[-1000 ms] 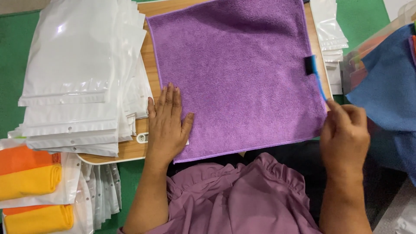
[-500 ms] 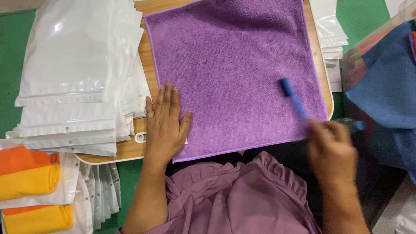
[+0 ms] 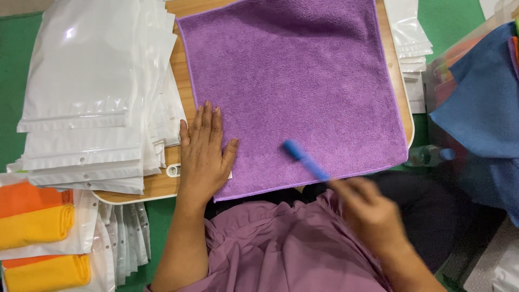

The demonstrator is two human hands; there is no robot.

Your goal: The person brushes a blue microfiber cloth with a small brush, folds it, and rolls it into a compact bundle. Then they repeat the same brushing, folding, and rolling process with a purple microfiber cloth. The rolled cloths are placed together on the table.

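Observation:
A square purple cloth (image 3: 303, 81) lies flat on a small wooden table (image 3: 162, 186). My left hand (image 3: 204, 154) rests palm down, fingers together, on the cloth's near left corner. My right hand (image 3: 370, 208), blurred by motion, holds a blue pen-like stick (image 3: 305, 159) whose tip lies over the cloth's near edge, right of my left hand.
A thick stack of white plastic bags (image 3: 86, 92) covers the table's left side. Packed orange and yellow cloths (image 3: 38, 232) lie at the lower left. More bags (image 3: 408, 38) sit at the right, and blue cloths (image 3: 481, 108) are piled beyond them on green floor.
My right hand has swept left from the cloth's right edge, carrying the blue stick over the cloth toward my left hand. The left hand has stayed put.

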